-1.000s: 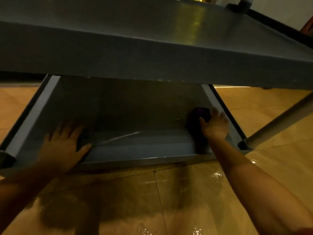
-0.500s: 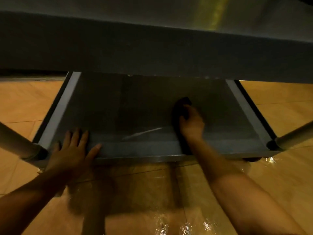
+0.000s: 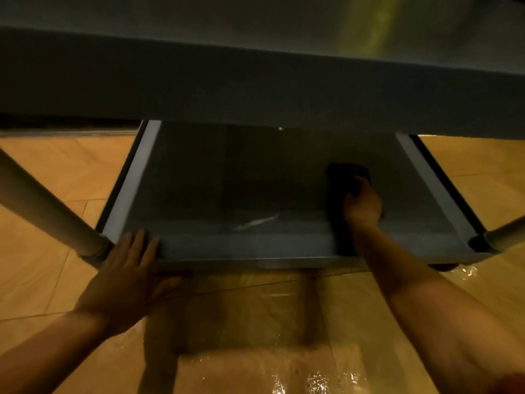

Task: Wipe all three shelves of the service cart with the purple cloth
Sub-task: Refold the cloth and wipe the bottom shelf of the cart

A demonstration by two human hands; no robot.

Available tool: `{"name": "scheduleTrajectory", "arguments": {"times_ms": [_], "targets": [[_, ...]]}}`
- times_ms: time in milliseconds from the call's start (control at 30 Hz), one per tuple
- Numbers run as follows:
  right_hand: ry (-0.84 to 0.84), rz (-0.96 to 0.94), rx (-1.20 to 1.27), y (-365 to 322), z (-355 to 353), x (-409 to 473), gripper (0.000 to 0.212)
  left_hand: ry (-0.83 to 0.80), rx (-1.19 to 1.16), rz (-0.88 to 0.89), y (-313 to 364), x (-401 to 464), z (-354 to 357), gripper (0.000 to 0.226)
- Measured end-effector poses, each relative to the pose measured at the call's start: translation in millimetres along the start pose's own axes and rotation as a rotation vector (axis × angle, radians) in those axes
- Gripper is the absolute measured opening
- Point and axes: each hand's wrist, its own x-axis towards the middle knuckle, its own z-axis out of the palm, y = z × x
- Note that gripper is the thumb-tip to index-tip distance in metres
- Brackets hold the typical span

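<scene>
The grey service cart fills the head view. Its bottom shelf (image 3: pixel 216 180) lies low over the floor, and a higher shelf (image 3: pixel 255 89) overhangs the back half of it. My right hand (image 3: pixel 362 207) presses the purple cloth (image 3: pixel 345 173), dark in the shadow, flat on the right part of the bottom shelf. My left hand (image 3: pixel 127 268) rests flat, fingers apart, on the front left rim of that shelf, holding nothing. The rear of the bottom shelf is hidden under the overhang.
Round metal cart legs stand at the front left corner (image 3: pixel 42 206) and the front right corner (image 3: pixel 505 234). The tiled floor (image 3: pixel 255 351) in front of the cart is glossy and looks wet. A pale streak (image 3: pixel 255 222) lies on the shelf near its front rim.
My right hand with the cloth slid from the shelf's right edge toward the middle, then back a little to the right. My left hand stayed at the front left rim while the view shifted.
</scene>
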Motion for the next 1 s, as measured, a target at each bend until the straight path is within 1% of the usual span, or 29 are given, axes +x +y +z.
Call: {"name": "scheduleTrajectory", "arguments": {"times_ms": [67, 100, 167, 233, 300, 333, 367, 400, 433, 467, 500, 533, 567, 633, 667, 700, 767, 800, 900, 967, 1000], "targets": [[-0.013, -0.024, 0.066, -23.9, 27.7, -25.3, 0.043, 0.018, 0.000, 0.007, 3.4, 4.2, -0.8, 0.097], [-0.061, -0.054, 0.087, -40.8, 44.5, -46.5, 0.043, 0.019, 0.013, 0.018, 2.6, 4.1, 2.1, 0.096], [-0.227, -0.231, 0.131, -89.5, 81.1, -101.5, 0.043, 0.017, 0.052, 0.027, 1.3, 3.2, 0.1, 0.094], [-0.322, -0.439, 0.105, -129.6, 113.3, -158.5, 0.045, -0.003, 0.045, 0.042, 6.3, -1.8, -13.7, 0.091], [-0.362, -0.514, 0.110, -161.2, 118.6, -185.1, 0.047, -0.104, 0.050, 0.029, 9.2, -10.7, -31.3, 0.086], [-0.391, -0.533, 0.088, -172.0, 107.9, -181.8, 0.045, -0.128, 0.043, 0.011, 9.7, -14.4, -39.7, 0.082], [-0.430, -0.545, 0.057, -177.3, 100.8, -171.8, 0.044, -0.091, 0.014, -0.005, 6.5, -20.4, -46.6, 0.077], [-0.422, -0.535, 0.017, -177.6, 94.1, -158.5, 0.041, -0.025, -0.036, -0.008, 0.8, -27.8, -51.0, 0.072], [-0.358, -0.514, -0.058, -171.5, 88.1, -137.2, 0.040, 0.036, -0.086, 0.018, -3.6, -32.4, -53.6, 0.067], [-0.262, -0.456, -0.122, -162.7, 80.8, -110.9, 0.038, 0.093, -0.109, 0.046, -9.8, -35.8, -51.9, 0.065], [-0.157, -0.400, -0.166, -155.4, 78.5, -85.2, 0.038, 0.114, -0.120, 0.070, -21.4, -39.9, -43.7, 0.065], [-0.092, -0.355, -0.194, -143.6, 73.3, -61.8, 0.038, 0.136, -0.125, 0.125, -30.4, -41.7, -33.9, 0.067], [-0.067, -0.346, -0.211, -132.4, 67.0, -42.2, 0.039, 0.109, -0.089, 0.182, -36.3, -41.8, -24.3, 0.072], [-0.132, -0.256, -0.139, -114.7, 69.4, -27.7, 0.038, 0.063, 0.024, 0.222, -46.3, -45.3, -0.9, 0.083], [-0.134, -0.218, -0.085, -112.6, 74.8, -33.0, 0.037, 0.067, 0.061, 0.229, -50.4, -45.2, 9.6, 0.086], [-0.101, -0.207, -0.031, -115.3, 83.4, -44.7, 0.036, 0.078, 0.090, 0.223, -51.1, -44.4, 14.6, 0.087], [-0.063, -0.301, 0.035, -135.5, 109.7, -81.8, 0.036, 0.088, 0.135, 0.221, -49.0, -43.0, 16.9, 0.088], [-0.096, -0.376, 0.046, -150.6, 126.9, -103.6, 0.036, 0.100, 0.141, 0.223, -48.5, -43.0, 16.9, 0.088], [-0.320, -0.565, 0.070, -198.2, 169.3, -170.3, 0.038, 0.100, 0.122, 0.201, -48.3, -45.1, 16.1, 0.085], [-0.427, -0.679, 0.045, -217.2, 171.5, -195.0, 0.040, 0.094, 0.100, 0.188, -49.1, -45.1, 16.3, 0.084], [-0.488, -0.735, -0.006, -216.9, 164.8, -197.7, 0.040, 0.081, 0.097, 0.177, -49.3, -45.4, 16.3, 0.083]]}}
